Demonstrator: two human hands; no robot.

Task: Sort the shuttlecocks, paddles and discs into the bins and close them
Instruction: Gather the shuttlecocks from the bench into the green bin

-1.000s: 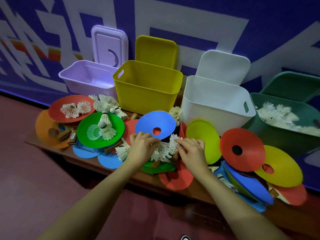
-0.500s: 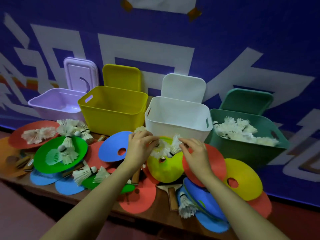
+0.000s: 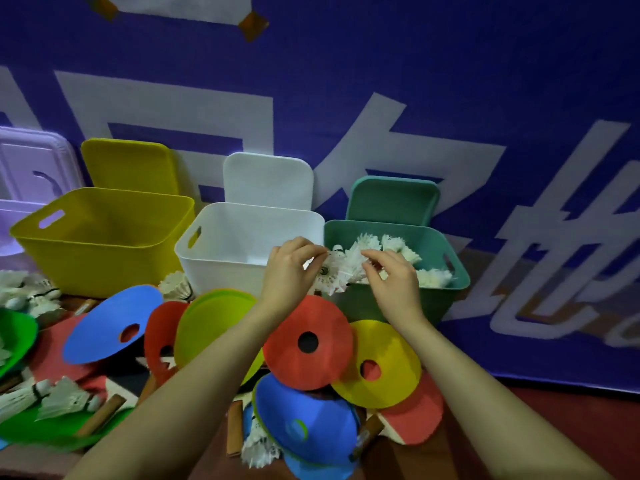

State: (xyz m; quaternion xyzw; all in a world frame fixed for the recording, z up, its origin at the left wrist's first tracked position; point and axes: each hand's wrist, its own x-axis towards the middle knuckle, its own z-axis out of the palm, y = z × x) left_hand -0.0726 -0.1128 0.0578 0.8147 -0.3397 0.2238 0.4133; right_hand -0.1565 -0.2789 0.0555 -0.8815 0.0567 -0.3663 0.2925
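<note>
Shuttlecocks [image 3: 341, 271], light with fragile feathers, are pinched by left hand [image 3: 289, 271] and right hand [image 3: 391, 282] over the teal bin [image 3: 398, 306]; a soft grip suits them

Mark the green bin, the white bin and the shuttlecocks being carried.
green bin [image 3: 388, 306]: head view, front wall.
white bin [image 3: 221, 275]: head view, front wall.
held shuttlecocks [image 3: 341, 270]: head view, feathers between left hand [image 3: 289, 271] and right hand [image 3: 393, 280].
</note>
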